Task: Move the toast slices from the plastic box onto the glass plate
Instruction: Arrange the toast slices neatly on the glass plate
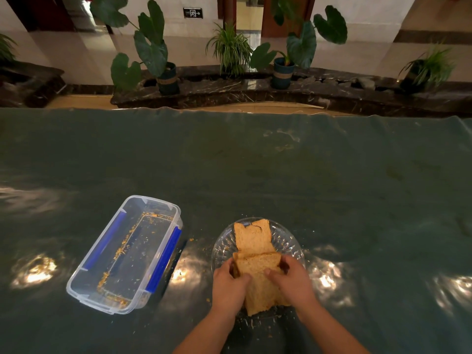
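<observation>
I observe both sets of fingers closed on the near stack of toast slices [259,282]: my left hand [228,290] pinches its left edge with the thumb on top, my right hand [293,283] pinches the right edge likewise. The stack sits over the near part of the glass plate [288,241], its near corner overhanging the rim towards me. A further slice [252,237] lies flat on the far half of the plate, its top edge torn.

To the left, apart from the plate, stands the plastic box [125,254] with blue clips on its long sides, holding only crumbs. Loose crumbs [255,321] lie on the bench [332,187] around the plate's near rim and between box and plate.

The bench is open to the right of and beyond the plate. Its far edge runs ahead, with potted plants [158,54] on a dark ledge behind.
</observation>
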Motion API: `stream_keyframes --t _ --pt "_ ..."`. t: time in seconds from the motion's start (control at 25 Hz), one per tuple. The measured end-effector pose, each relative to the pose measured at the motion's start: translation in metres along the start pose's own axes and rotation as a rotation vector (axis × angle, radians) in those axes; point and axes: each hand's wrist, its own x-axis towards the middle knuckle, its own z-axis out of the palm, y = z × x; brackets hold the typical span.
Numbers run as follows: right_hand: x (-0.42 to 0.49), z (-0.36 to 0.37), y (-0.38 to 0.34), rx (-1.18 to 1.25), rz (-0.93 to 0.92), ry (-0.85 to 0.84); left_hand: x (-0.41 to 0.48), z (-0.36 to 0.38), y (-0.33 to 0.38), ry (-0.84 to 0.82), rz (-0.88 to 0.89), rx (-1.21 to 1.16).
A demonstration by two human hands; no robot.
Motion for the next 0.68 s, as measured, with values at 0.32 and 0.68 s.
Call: stream_keyframes --t 0.32,0.68 --pt "-0.002 -0.003 0.007 -0.04 -0.001 0.006 0.001 -0.01 -0.004 -0.03 0.003 0.031" --pt "-0.008 -0.015 0.017 0.131 0.016 -0.006 0.004 -0.02 -0.006 -0.055 0.086 0.071"
